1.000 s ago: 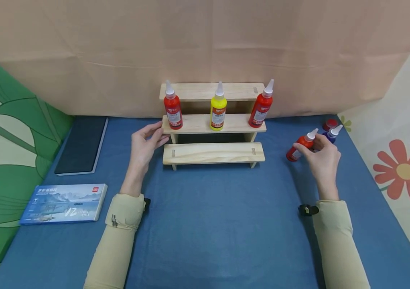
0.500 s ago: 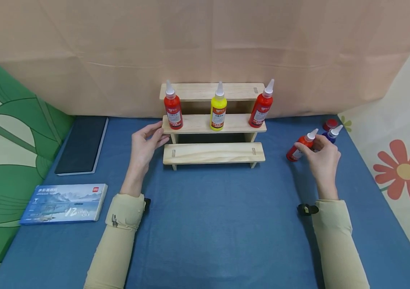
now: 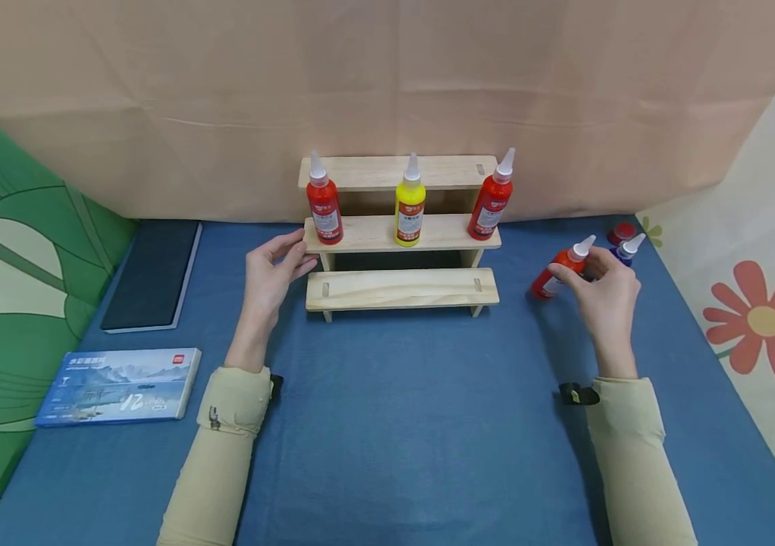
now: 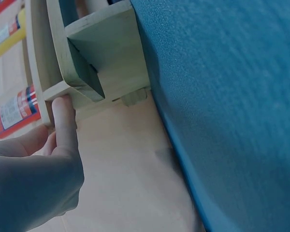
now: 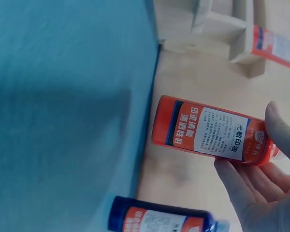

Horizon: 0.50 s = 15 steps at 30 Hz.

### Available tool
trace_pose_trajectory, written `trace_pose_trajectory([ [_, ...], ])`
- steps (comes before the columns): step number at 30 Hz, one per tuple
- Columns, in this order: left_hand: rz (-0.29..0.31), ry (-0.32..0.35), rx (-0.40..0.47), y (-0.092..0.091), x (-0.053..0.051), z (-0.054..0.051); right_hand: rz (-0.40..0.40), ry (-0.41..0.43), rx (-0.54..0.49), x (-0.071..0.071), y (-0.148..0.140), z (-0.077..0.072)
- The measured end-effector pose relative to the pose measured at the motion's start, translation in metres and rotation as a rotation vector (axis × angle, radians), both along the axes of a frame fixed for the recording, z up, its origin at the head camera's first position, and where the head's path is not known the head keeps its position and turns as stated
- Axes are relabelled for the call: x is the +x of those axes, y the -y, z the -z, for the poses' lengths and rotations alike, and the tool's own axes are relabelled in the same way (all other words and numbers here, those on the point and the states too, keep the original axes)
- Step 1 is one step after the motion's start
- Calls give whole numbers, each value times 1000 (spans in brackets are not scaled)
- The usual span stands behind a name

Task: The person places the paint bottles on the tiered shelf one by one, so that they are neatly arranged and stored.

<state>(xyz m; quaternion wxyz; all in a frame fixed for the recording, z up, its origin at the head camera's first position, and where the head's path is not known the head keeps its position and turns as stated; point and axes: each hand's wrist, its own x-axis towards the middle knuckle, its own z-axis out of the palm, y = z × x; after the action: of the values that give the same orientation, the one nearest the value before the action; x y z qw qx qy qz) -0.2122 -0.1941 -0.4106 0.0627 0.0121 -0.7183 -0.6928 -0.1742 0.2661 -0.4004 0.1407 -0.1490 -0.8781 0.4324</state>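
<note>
My left hand point(image 3: 270, 273) holds the left end of the middle board of a wooden three-step rack point(image 3: 401, 290), with a finger against its underside in the left wrist view. On that board stand a red bottle point(image 3: 324, 216) at the left, a yellow bottle point(image 3: 410, 212) in the middle and another red bottle point(image 3: 490, 208) at the right, all with white nozzle caps. My right hand point(image 3: 606, 292) grips a red bottle point(image 5: 210, 130) near its cap, thumb on one side and fingers on the other. That bottle tilts, its base close above the blue cloth.
Behind my right hand stand a dark blue bottle point(image 3: 626, 249), partly hidden, and a red-capped item point(image 3: 622, 233). A dark notebook point(image 3: 153, 274) and a blue box point(image 3: 121, 385) lie at the left. A beige cloth point(image 3: 387, 91) hangs behind the rack.
The red bottle in my right hand has shifted slightly left and up, with the hand moving slightly along. My left hand keeps its place at the rack. The view has moved a little.
</note>
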Motion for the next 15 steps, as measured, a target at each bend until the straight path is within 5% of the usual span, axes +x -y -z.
trace_pose_trajectory([
  [15,11,-2,2,1,-1,0,-55,-102,28,12,23,-26],
])
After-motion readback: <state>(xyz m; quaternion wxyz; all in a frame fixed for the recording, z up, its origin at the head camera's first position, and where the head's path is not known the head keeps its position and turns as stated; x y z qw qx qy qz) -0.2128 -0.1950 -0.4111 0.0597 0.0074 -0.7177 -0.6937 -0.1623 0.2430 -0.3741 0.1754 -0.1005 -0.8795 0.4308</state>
